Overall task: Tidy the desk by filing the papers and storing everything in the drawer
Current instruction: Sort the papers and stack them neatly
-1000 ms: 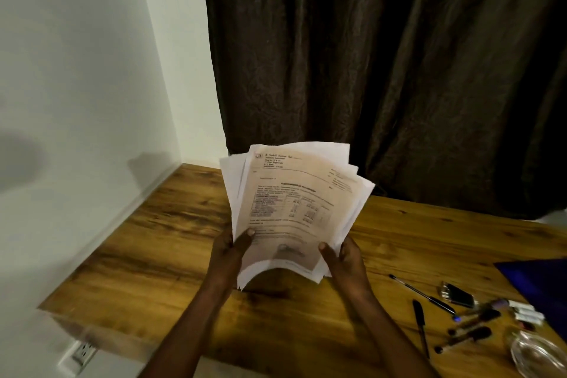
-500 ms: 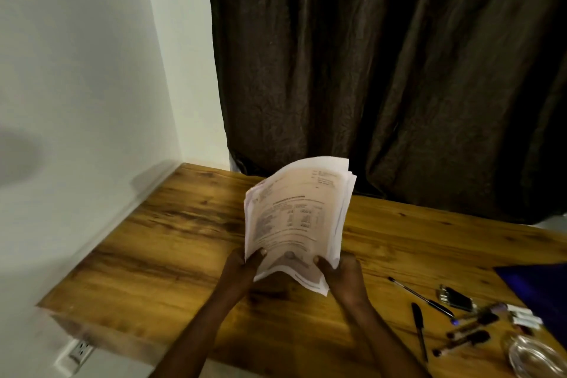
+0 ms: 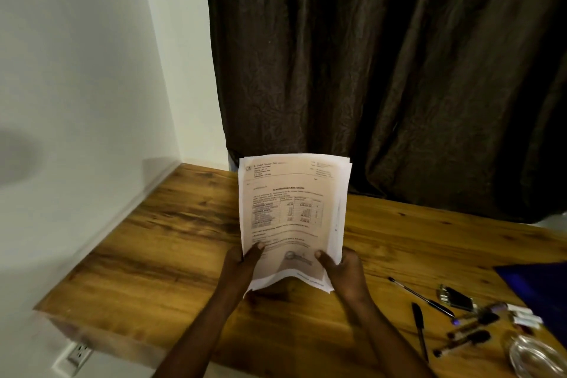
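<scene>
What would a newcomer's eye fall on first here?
The papers stand out first: a stack held upright over the middle of the desk, with the left hand and the right hand each gripping a bottom corner. Behind them a dark curtain fills the upper right. Pens lie scattered at the desk's right end.

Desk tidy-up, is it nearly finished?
Not nearly. The papers are gathered into one stack, gripped by the left hand and right hand over the desk. Nothing is filed yet: pens, the blue folder and a glass dish lie on the desk. No drawer shows.
</scene>
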